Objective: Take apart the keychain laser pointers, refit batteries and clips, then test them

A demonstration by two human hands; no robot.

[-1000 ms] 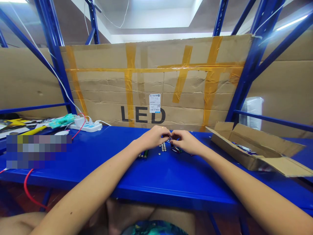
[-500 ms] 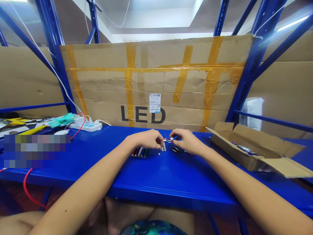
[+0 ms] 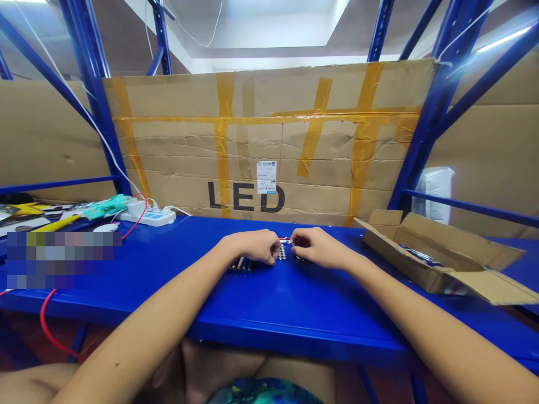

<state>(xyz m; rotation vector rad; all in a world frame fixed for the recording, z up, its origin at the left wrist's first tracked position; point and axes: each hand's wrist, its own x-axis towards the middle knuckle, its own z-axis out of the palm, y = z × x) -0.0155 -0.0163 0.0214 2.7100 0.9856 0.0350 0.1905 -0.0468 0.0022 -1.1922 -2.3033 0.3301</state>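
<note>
My left hand (image 3: 263,247) is closed in a pinch low over the blue tabletop, its fingertips just left of a small cluster of silver discs (image 3: 282,253) that look like button cells. Whatever lies between those fingers is hidden. Partly covered by this hand, several slim dark tubes (image 3: 241,265) lie side by side. My right hand (image 3: 318,247) has its thumb and fingers curled together right of the discs; what it grips cannot be made out. Between the hands, behind the discs, lies a small red-and-silver piece (image 3: 284,240). Dark small parts (image 3: 301,259) show under the right hand.
An open cardboard box (image 3: 421,275) with metallic slim items (image 3: 421,256) stands at right. A white power strip (image 3: 151,216) with plugs and assorted tools lie at left. A large taped carton (image 3: 181,151) rises behind the blue table (image 3: 295,314), between blue rack posts.
My left hand has lowered onto the spot where a lone silver disc lay; that disc is now out of sight. My right hand has dropped slightly, and the silver round end at its fingertips is hidden.
</note>
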